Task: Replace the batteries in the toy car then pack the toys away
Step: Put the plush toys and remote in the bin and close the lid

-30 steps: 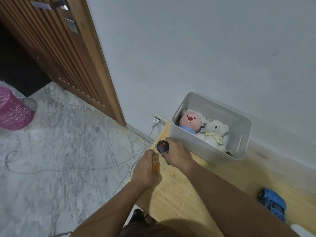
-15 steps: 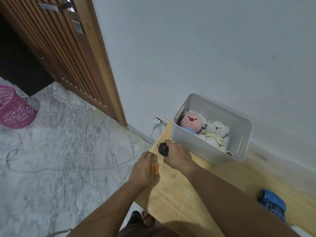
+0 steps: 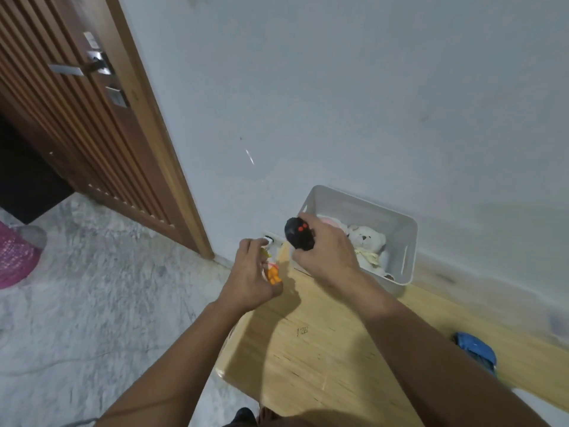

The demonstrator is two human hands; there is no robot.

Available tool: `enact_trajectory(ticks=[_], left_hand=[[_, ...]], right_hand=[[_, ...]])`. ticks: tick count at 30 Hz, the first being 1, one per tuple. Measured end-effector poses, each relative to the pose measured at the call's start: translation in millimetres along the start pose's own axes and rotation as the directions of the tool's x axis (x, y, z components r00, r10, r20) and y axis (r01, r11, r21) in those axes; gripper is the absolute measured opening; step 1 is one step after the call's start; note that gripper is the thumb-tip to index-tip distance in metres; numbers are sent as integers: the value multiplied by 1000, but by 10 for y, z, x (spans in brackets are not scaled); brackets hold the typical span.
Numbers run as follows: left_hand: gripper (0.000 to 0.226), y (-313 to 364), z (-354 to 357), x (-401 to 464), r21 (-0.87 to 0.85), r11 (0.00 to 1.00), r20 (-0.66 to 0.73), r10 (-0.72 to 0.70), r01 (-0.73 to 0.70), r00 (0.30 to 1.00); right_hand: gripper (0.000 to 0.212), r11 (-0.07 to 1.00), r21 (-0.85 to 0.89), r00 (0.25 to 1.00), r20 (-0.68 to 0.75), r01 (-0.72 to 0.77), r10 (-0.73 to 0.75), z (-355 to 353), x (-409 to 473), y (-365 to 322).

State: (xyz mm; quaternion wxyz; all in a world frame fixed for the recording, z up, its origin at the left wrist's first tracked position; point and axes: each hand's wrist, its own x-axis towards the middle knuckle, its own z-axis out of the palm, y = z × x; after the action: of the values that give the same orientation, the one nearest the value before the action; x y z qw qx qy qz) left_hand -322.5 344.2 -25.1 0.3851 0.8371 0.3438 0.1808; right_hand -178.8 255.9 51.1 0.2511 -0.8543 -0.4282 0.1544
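Both hands (image 3: 323,254) raised, gripping toys.

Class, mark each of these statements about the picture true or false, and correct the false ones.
1. The right hand holds a black remote with red buttons. True.
2. The blue toy car lies inside the grey bin. False: it lies on the wooden table, apart from the bin.
3. A white teddy bear sits in the bin. True.
4. The left hand holds nothing. False: it grips a small orange toy.
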Motion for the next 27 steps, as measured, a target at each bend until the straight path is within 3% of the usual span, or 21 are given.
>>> enact_trajectory(ticks=[11,16,20,23,25,27], left_hand=[[75,835,17,548,70,983,119,163,-172,979],[92,1030,105,871,160,979,321,67,-123,945],[70,1138,183,1086,271,959,405,-40,-78,913],[70,1209,248,1185,280,960,434,-98,-31,895],[70,1232,310,1253,357,932,449,-108,-67,887],[55,1270,364,1287,450,888,483,-154,-94,862]], right_hand=[[71,962,-83,961,-124,-260,249,-536,119,706],[63,943,-171,957,-108,-284,268,-504,62,894],[61,934,-209,957,-94,-290,276,-480,43,985],[60,926,-241,957,-70,-290,282,-478,34,1049],[59,918,-279,959,-50,-281,279,-470,30,1085],[54,912,-322,966,-27,-253,258,-456,29,1111]])
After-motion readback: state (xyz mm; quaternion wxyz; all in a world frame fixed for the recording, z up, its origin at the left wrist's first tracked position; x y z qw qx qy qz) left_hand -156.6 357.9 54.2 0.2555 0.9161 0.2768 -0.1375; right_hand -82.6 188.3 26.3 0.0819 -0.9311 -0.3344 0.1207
